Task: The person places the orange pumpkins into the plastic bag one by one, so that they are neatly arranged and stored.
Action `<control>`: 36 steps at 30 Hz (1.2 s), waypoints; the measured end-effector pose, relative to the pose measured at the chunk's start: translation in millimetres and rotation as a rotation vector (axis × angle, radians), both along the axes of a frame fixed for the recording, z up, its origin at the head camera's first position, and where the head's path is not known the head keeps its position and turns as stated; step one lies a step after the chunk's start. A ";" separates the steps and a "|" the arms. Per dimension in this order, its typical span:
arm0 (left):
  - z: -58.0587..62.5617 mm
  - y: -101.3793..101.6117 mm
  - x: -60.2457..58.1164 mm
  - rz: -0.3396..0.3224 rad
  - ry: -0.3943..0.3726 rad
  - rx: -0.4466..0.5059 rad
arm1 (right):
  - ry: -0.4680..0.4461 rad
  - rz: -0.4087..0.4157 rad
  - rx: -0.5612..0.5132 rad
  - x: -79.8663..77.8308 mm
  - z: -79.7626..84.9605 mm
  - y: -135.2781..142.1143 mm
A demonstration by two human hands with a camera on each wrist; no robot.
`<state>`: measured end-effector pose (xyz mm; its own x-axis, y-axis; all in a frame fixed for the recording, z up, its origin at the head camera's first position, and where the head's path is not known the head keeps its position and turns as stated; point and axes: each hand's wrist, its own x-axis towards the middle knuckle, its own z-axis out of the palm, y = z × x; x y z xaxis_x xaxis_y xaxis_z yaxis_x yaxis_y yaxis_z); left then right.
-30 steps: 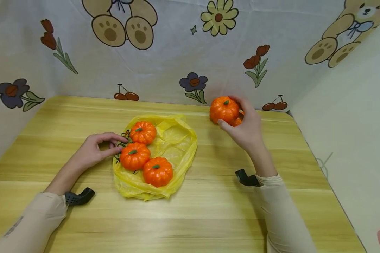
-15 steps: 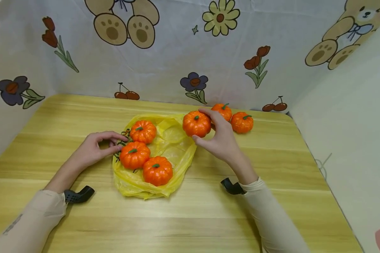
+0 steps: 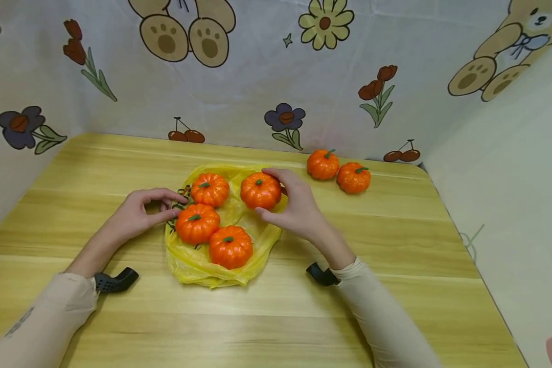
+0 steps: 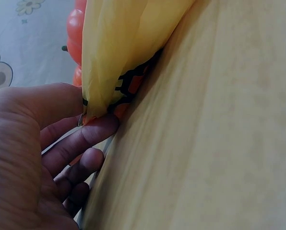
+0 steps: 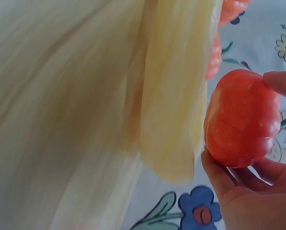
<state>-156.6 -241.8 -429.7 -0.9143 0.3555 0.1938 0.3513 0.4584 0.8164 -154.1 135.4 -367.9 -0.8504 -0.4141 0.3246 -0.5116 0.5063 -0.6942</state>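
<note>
A yellow plastic bag lies spread on the table with its mouth up, holding three small orange pumpkins, among them a front pumpkin and a left pumpkin. My left hand pinches the bag's left edge, where black and orange print shows; in the left wrist view the thumb and a finger grip the yellow film. My right hand holds another pumpkin between thumb and fingers, over the bag's right back part. In the right wrist view this held pumpkin is beside the bag wall.
Two more pumpkins, a left one and a right one, sit at the back of the wooden table. Behind them hangs a printed cloth. A white wall borders the right side.
My right hand has carried its pumpkin leftward from the back right group to over the bag, uncovering the two pumpkins behind. The left hand has kept its grip on the bag edge.
</note>
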 end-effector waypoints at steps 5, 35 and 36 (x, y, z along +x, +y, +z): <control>-0.3 -0.6 -0.9 -0.005 0.001 0.005 | 0.014 0.035 0.045 -1.5 -2.1 -13.3; 0.7 -0.9 -2.8 -0.012 -0.001 0.013 | -0.075 0.134 0.145 -0.1 -16.1 -30.7; 0.7 -0.9 -2.8 -0.011 0.000 0.013 | -0.081 0.135 0.142 -0.3 -16.4 -30.7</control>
<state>-159.4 -242.6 -429.0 -0.9103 0.3634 0.1982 0.3562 0.4438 0.8223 -154.5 104.7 -384.3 -0.8051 -0.5627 0.1874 -0.5265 0.5326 -0.6627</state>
